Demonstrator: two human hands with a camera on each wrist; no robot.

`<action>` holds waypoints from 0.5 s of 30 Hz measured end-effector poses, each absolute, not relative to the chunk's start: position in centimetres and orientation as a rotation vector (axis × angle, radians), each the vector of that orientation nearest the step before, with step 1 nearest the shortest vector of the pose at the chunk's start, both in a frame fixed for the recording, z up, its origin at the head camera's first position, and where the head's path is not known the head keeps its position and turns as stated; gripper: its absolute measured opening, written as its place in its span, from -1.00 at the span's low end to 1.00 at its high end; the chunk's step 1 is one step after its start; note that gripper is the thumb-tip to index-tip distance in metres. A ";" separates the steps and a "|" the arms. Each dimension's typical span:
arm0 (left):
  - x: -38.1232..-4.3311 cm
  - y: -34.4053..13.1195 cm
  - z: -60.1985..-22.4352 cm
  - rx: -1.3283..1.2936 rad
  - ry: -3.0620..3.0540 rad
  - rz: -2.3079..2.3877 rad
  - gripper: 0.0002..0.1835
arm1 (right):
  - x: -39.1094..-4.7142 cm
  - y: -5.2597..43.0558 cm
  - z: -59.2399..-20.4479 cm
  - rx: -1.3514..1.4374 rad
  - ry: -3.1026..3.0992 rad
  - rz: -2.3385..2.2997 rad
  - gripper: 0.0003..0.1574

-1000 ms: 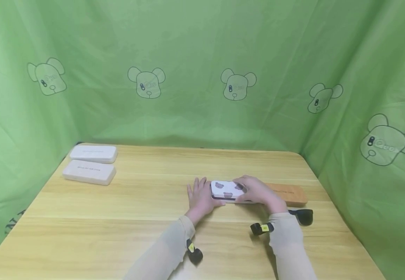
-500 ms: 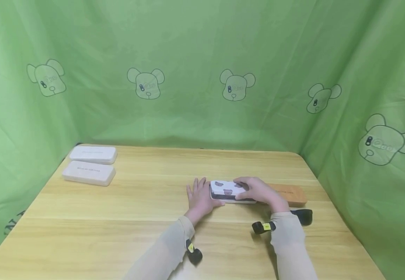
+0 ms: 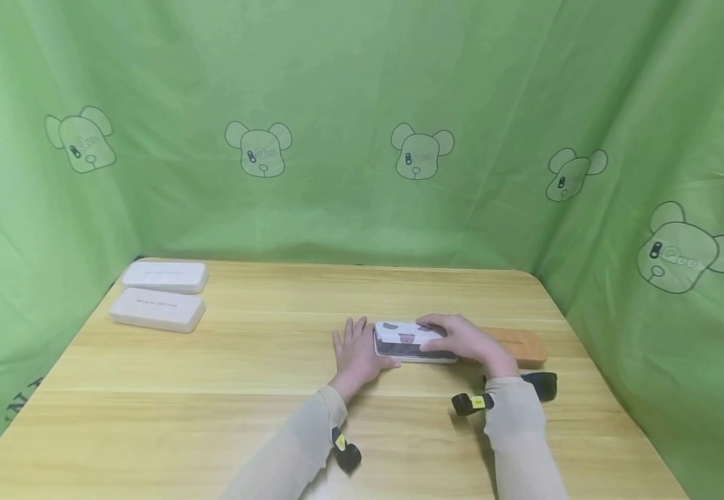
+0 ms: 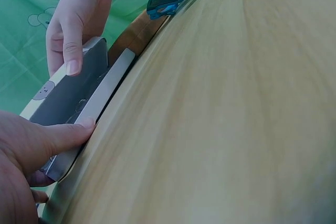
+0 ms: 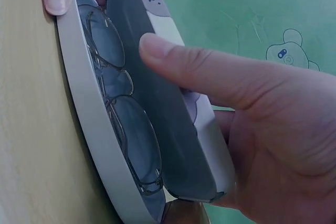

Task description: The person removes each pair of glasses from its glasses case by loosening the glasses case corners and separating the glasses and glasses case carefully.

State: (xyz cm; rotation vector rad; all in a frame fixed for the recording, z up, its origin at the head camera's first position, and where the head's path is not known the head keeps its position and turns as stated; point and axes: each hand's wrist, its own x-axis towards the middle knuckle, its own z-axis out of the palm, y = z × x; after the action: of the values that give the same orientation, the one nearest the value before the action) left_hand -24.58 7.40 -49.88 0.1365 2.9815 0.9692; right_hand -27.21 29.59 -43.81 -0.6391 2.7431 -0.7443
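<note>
Thin-framed metal spectacles (image 5: 137, 129) already lie inside the white, bear-printed rectangular case (image 3: 402, 340), its lid (image 5: 178, 140) neither closed nor fully raised. Right hand (image 3: 467, 342) pinches the lid; left hand (image 3: 358, 355), fingers spread, steadies the base (image 5: 86, 98).

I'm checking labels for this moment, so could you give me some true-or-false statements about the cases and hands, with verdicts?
1. The right hand holds the lid of the bear-print case. True.
2. The bear-print case has nothing inside. False: a pair of glasses lies in it.
3. The left hand touches the base of the bear-print case. True.
4. The lid is fully closed. False: it stands partly open, leaving the glasses visible.
5. In the head view, a whitish case lies behind a beige case at the left of the table. True.
6. The left hand rests on the beige case. False: the beige case lies apart from both hands.
</note>
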 end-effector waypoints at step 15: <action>-24.6 7.4 -49.9 0.145 2.985 0.984 -0.01 | -27.8 30.2 -44.1 -0.634 2.708 -0.780 -0.20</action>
State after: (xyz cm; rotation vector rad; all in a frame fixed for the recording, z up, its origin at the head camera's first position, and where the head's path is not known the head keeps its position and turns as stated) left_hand -24.59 7.37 -49.88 0.1449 2.9845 0.9839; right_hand -27.76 30.17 -44.09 -0.6341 2.7083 -0.7796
